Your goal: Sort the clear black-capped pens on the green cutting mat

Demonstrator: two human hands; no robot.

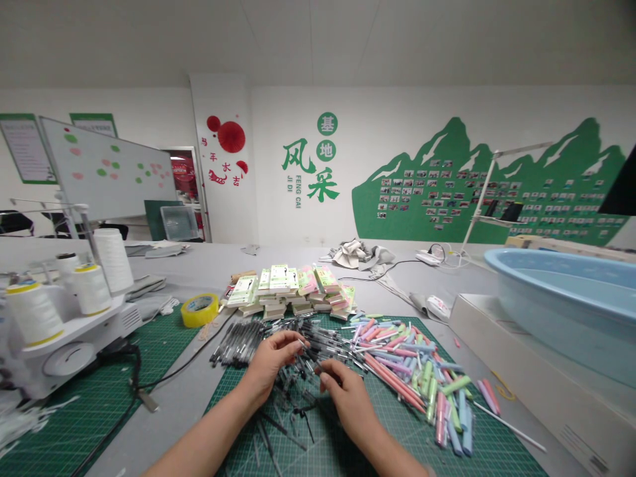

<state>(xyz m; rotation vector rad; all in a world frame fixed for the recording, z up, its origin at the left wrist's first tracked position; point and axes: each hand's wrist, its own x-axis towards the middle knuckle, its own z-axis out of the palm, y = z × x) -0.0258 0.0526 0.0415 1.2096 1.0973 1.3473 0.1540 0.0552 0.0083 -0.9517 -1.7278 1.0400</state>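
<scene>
My left hand (272,362) and my right hand (346,392) meet over a heap of black and clear pens (285,338) on a green cutting mat (348,444). Both hands have their fingers curled and pinched on thin dark pen parts (311,363) between them; which piece each one holds I cannot make out. To the right lies a pile of pastel pen barrels (422,377) in pink, green, blue and purple. Behind the pens are stacks of small white, green and pink boxes (293,288).
A sewing machine with white thread cones (74,298) stands at the left, its cable trailing across a second mat. A yellow tape roll (199,310) lies near it. At the right a light blue basin (571,298) sits on a long white box (521,371). Cloth and cables lie further back.
</scene>
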